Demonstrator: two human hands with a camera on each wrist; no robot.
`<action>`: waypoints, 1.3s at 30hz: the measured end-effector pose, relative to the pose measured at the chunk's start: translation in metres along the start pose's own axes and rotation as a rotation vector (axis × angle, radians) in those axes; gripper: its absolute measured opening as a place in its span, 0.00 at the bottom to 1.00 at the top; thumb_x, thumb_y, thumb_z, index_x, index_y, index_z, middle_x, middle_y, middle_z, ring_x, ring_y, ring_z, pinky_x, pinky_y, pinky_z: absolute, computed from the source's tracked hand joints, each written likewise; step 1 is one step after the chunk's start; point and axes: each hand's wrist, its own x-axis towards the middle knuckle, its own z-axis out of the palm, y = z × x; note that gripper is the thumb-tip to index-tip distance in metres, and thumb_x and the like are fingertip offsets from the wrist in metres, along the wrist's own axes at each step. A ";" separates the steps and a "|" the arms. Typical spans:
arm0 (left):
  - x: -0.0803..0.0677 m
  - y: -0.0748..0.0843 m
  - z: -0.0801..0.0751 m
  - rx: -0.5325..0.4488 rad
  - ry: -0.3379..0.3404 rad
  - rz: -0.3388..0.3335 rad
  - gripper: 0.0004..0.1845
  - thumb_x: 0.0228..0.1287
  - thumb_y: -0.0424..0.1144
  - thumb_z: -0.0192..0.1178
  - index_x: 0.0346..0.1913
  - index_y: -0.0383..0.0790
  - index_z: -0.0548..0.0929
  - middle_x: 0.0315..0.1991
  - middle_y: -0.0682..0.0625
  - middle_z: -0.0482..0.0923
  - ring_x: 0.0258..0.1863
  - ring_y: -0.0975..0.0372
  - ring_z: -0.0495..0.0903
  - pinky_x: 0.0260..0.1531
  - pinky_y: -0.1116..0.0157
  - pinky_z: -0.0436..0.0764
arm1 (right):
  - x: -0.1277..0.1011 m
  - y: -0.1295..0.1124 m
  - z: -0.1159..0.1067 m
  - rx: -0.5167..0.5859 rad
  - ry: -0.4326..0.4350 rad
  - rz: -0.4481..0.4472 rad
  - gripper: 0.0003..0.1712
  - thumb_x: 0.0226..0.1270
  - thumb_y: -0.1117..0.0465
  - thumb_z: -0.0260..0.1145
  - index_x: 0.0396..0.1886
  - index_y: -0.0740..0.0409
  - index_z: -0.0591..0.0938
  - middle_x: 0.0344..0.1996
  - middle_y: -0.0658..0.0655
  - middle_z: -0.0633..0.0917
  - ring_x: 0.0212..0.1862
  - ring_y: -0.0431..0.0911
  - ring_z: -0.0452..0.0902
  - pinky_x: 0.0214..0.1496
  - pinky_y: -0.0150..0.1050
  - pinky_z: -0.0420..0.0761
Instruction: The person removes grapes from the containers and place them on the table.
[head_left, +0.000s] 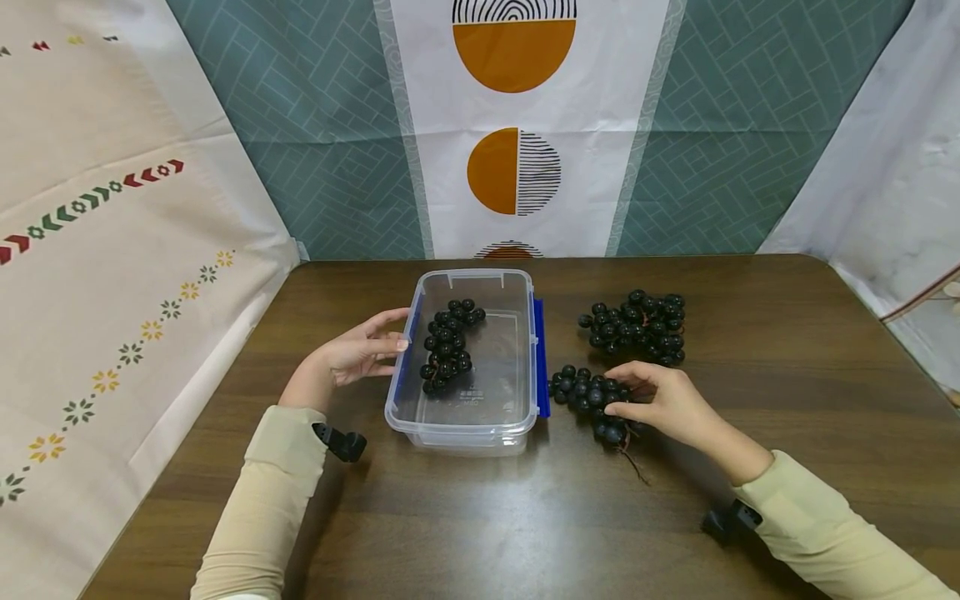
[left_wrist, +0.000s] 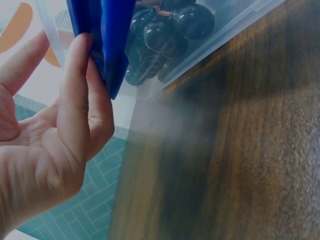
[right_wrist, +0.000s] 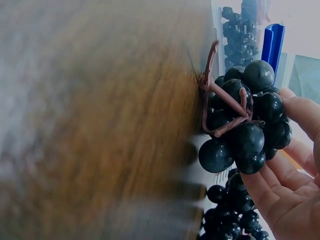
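Observation:
My left hand is at the left side of a clear plastic container, its thumb and fingers on either side of the blue side flap. A bunch of black grapes lies inside the container, toward the left. To the container's right, my right hand grips a second bunch of grapes between thumb and fingers, low over the table. A reddish-brown stem sticks out of this bunch. The other blue flap hangs outward on the container's right side.
Behind my right hand, a third bunch of black grapes lies on the brown wooden table. A patterned cloth hangs behind the table's far edge, with a pale embroidered cloth on the left.

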 end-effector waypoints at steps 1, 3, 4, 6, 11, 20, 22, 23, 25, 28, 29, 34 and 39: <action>0.000 0.000 0.000 -0.001 -0.002 0.001 0.40 0.68 0.31 0.55 0.75 0.48 0.45 0.54 0.41 0.69 0.40 0.64 0.81 0.45 0.62 0.82 | 0.000 0.000 0.000 0.000 -0.001 -0.001 0.21 0.52 0.63 0.74 0.47 0.60 0.82 0.43 0.57 0.85 0.42 0.49 0.81 0.42 0.38 0.82; 0.000 0.001 0.001 -0.007 -0.002 0.001 0.40 0.67 0.31 0.55 0.75 0.47 0.46 0.53 0.42 0.69 0.40 0.64 0.81 0.45 0.62 0.82 | -0.001 0.000 -0.002 0.003 -0.002 -0.002 0.21 0.53 0.62 0.74 0.47 0.60 0.82 0.43 0.58 0.85 0.42 0.50 0.81 0.42 0.38 0.82; 0.000 0.001 0.001 -0.009 -0.002 0.000 0.40 0.67 0.31 0.55 0.75 0.47 0.45 0.53 0.42 0.69 0.40 0.64 0.81 0.44 0.62 0.82 | -0.001 0.000 -0.002 0.005 -0.001 -0.003 0.21 0.53 0.62 0.74 0.47 0.60 0.82 0.43 0.58 0.85 0.42 0.50 0.81 0.42 0.38 0.82; 0.000 0.000 0.000 -0.007 -0.001 -0.002 0.40 0.68 0.31 0.55 0.75 0.47 0.45 0.53 0.42 0.69 0.40 0.64 0.81 0.44 0.63 0.82 | -0.002 0.000 -0.003 0.009 0.004 -0.011 0.20 0.53 0.62 0.74 0.47 0.61 0.82 0.43 0.58 0.85 0.41 0.50 0.81 0.42 0.39 0.82; 0.000 0.000 0.000 -0.002 0.000 -0.001 0.39 0.68 0.31 0.55 0.75 0.48 0.46 0.55 0.41 0.68 0.41 0.63 0.81 0.45 0.62 0.82 | -0.002 0.001 -0.005 0.006 0.023 -0.033 0.20 0.52 0.63 0.74 0.46 0.62 0.82 0.42 0.58 0.85 0.40 0.49 0.82 0.42 0.39 0.82; 0.000 0.000 -0.002 0.008 -0.008 0.007 0.38 0.69 0.31 0.53 0.75 0.48 0.45 0.53 0.44 0.69 0.42 0.64 0.80 0.46 0.63 0.82 | 0.000 -0.004 -0.008 0.017 0.052 -0.041 0.19 0.52 0.65 0.74 0.45 0.63 0.82 0.40 0.57 0.86 0.40 0.49 0.82 0.42 0.39 0.82; 0.001 -0.001 -0.001 0.007 -0.011 0.008 0.38 0.69 0.31 0.53 0.75 0.48 0.45 0.54 0.43 0.69 0.42 0.63 0.80 0.46 0.62 0.82 | 0.000 -0.006 -0.009 0.022 0.059 -0.047 0.19 0.52 0.65 0.74 0.45 0.62 0.82 0.40 0.58 0.85 0.40 0.49 0.81 0.42 0.38 0.82; 0.001 -0.001 -0.001 0.008 -0.012 0.009 0.38 0.70 0.31 0.53 0.75 0.48 0.45 0.54 0.43 0.68 0.42 0.63 0.80 0.46 0.62 0.82 | 0.000 -0.006 -0.009 0.024 0.063 -0.053 0.19 0.52 0.65 0.74 0.45 0.62 0.82 0.40 0.58 0.85 0.40 0.49 0.81 0.42 0.37 0.82; 0.001 -0.002 -0.001 0.006 -0.013 0.013 0.38 0.70 0.31 0.53 0.75 0.47 0.45 0.56 0.41 0.68 0.43 0.63 0.80 0.46 0.62 0.82 | 0.000 -0.008 -0.009 0.028 0.076 -0.073 0.19 0.51 0.66 0.74 0.45 0.61 0.82 0.40 0.59 0.85 0.40 0.49 0.82 0.42 0.36 0.82; 0.001 -0.003 0.000 0.007 -0.005 0.018 0.38 0.69 0.31 0.53 0.75 0.47 0.45 0.56 0.40 0.68 0.42 0.63 0.81 0.45 0.62 0.82 | 0.003 -0.011 -0.010 0.023 0.100 -0.115 0.20 0.50 0.68 0.74 0.45 0.61 0.82 0.39 0.58 0.85 0.39 0.48 0.82 0.41 0.34 0.82; 0.001 -0.003 0.000 0.007 -0.004 0.020 0.38 0.69 0.31 0.53 0.75 0.47 0.45 0.56 0.40 0.68 0.42 0.63 0.81 0.45 0.62 0.82 | 0.004 -0.012 -0.011 0.024 0.107 -0.129 0.20 0.50 0.69 0.74 0.45 0.61 0.82 0.39 0.58 0.86 0.39 0.47 0.82 0.41 0.34 0.82; 0.001 -0.002 0.000 0.007 0.004 0.018 0.38 0.69 0.30 0.53 0.75 0.47 0.46 0.55 0.40 0.68 0.41 0.63 0.81 0.46 0.61 0.82 | 0.010 -0.018 -0.014 0.036 0.118 -0.189 0.21 0.48 0.71 0.74 0.45 0.60 0.82 0.39 0.58 0.85 0.39 0.46 0.81 0.42 0.31 0.80; 0.001 -0.002 0.000 0.013 0.003 0.014 0.38 0.69 0.30 0.52 0.75 0.47 0.45 0.57 0.39 0.67 0.44 0.61 0.80 0.47 0.61 0.81 | 0.015 -0.024 -0.017 0.069 0.106 -0.244 0.23 0.47 0.72 0.74 0.46 0.59 0.82 0.39 0.56 0.85 0.41 0.35 0.79 0.42 0.31 0.80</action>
